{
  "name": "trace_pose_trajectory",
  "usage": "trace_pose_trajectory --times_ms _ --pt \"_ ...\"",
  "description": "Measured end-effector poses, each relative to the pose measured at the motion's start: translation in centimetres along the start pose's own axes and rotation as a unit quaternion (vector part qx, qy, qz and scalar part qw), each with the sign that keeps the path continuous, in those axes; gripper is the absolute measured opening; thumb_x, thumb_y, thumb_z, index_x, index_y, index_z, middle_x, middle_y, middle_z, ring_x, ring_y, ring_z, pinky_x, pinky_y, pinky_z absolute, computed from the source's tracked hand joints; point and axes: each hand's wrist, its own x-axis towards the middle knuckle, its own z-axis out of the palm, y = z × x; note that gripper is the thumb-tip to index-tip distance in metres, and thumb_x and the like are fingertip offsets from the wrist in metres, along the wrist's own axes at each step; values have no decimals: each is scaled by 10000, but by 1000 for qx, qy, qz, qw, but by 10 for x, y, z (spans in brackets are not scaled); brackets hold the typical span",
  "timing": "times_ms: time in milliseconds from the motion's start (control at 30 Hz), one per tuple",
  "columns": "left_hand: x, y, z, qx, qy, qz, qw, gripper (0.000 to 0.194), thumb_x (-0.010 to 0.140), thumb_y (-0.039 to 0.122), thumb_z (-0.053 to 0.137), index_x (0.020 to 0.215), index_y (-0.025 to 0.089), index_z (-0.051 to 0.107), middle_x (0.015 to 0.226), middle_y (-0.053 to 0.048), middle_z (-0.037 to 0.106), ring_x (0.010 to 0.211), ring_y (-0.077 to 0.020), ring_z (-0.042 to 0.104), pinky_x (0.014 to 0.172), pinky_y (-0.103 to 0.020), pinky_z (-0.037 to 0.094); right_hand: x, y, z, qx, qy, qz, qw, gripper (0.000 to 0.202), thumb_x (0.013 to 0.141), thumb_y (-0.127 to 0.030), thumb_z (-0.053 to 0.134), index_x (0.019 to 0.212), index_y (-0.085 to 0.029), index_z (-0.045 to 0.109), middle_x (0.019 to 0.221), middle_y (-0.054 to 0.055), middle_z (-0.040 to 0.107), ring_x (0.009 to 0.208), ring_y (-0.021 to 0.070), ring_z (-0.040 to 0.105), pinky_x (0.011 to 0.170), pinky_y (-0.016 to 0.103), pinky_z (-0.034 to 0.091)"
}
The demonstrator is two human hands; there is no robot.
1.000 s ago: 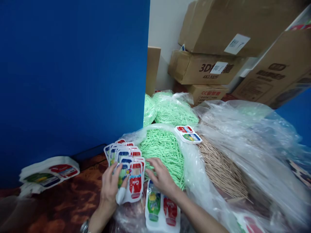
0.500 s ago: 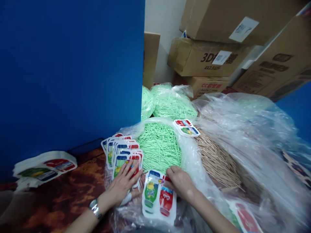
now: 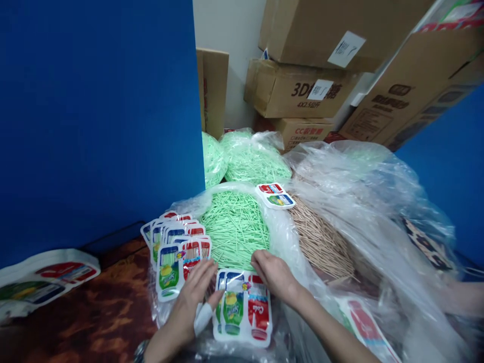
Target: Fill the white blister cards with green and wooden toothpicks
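Observation:
Green thin sticks (image 3: pixel 236 227) lie heaped in an opened clear plastic bag. In front of them is a flat pouch (image 3: pixel 242 307) printed with a green Sprite can and a red Cola can. My right hand (image 3: pixel 274 275) is closed at the pouch's upper right edge, by the green sticks; what its fingertips pinch is too small to make out. My left hand (image 3: pixel 198 297), with white wrapping on the thumb, is spread at the pouch's left side. Left of the heap, overlapping pouches (image 3: pixel 170 269) lie fanned out, with sticks showing in their windows.
Brown sticks (image 3: pixel 321 237) lie under clear plastic on the right. Sealed bags of green sticks (image 3: pixel 257 159) and stacked cartons (image 3: pixel 302 88) stand behind. A blue panel (image 3: pixel 98 111) rises at left. Another person's forearm (image 3: pixel 459 297) shows at right.
My left hand has moved off the fanned pouches to the left side of the front pouch. Another person's forearm has appeared at right. The view has shifted rightward.

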Motion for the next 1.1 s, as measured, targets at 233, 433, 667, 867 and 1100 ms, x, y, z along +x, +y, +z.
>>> trace_pose_trajectory --times_ms 233,433,667,867,1100 --pt "-13 18 33 -17 -130 119 984 640 811 280 658 1398 219 412 1389 -148 524 1275 -357 467 995 -561 445 -11 3 13 -84 -68 18 994 360 728 -349 741 999 -185 569 955 114 658 885 271 629 680 297 447" --pt "-13 20 28 -44 -178 60 981 832 805 218 663 1492 254 196 1522 -167 305 1373 -388 280 1041 -603 354 -15 10 5 49 -15 30 998 95 868 -232 537 936 -188 585 863 53 672 792 193 628 683 267 416" --pt "19 45 20 -239 -90 -148 955 1022 745 259 705 1513 220 33 1551 -187 215 1389 -382 240 1075 -575 306 -21 -17 -18 504 31 19 863 271 890 -471 484 824 -208 498 699 -30 537 639 132 511 586 230 401" --pt "49 66 14 -534 -119 -261 795 808 651 407 768 1359 188 447 1167 -152 685 1076 -331 632 880 -439 537 -20 -57 -6 752 41 82 653 376 814 -599 519 893 -256 386 709 -32 547 612 150 562 612 273 450" --pt "59 46 30 -505 -124 -325 790 351 563 504 783 603 172 680 505 -28 664 518 -232 641 541 -335 566 -20 -22 -37 394 198 -67 895 352 859 -552 507 817 -207 563 702 -11 543 663 134 507 631 243 406"
